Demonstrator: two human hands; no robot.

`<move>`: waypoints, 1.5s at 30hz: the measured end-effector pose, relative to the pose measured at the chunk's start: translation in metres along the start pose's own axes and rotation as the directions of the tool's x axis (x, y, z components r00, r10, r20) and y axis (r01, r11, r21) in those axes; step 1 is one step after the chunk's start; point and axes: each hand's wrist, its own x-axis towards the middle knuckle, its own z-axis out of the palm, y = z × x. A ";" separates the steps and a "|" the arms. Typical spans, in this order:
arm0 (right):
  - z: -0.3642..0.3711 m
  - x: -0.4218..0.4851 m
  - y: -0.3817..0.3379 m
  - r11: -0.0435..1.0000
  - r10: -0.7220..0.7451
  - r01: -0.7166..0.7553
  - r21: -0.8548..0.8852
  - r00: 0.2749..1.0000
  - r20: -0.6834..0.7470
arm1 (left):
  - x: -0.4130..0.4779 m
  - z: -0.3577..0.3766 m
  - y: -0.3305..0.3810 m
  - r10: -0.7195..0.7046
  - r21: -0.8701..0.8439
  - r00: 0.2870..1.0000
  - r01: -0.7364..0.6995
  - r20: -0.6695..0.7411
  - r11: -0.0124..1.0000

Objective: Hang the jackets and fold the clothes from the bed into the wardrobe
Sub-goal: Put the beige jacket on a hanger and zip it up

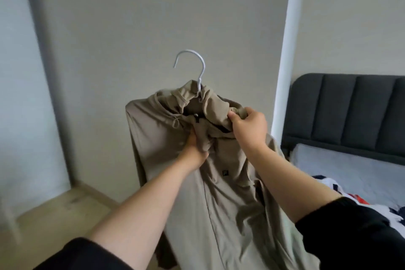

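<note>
Against the wall, both hands grip jacket (219, 193).

A small dark "F" logo patch sits on the beige jacket (166, 138).

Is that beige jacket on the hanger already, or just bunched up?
On it: the white hanger hook rises from the beige jacket collar, while the left hand and right hand grip the fabric.
</note>
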 end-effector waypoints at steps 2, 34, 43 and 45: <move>0.019 0.010 -0.022 1.000 -0.004 0.003 0.017 1.000 0.010 | 0.003 -0.052 0.006 -0.012 0.154 0.999 0.006 0.041 0.988; 0.170 0.007 -0.112 0.890 0.272 0.038 -0.455 0.757 0.595 | -0.010 -0.311 -0.082 0.157 0.582 0.897 0.127 -0.413 0.803; 0.184 0.019 -0.114 0.774 0.233 0.229 -0.590 0.763 0.603 | -0.020 -0.317 -0.099 0.220 0.580 0.835 0.139 -0.505 0.803; 0.180 0.016 -0.103 0.736 0.388 0.269 -0.621 0.585 0.713 | -0.020 -0.328 -0.100 0.175 0.511 0.831 0.146 -0.528 0.847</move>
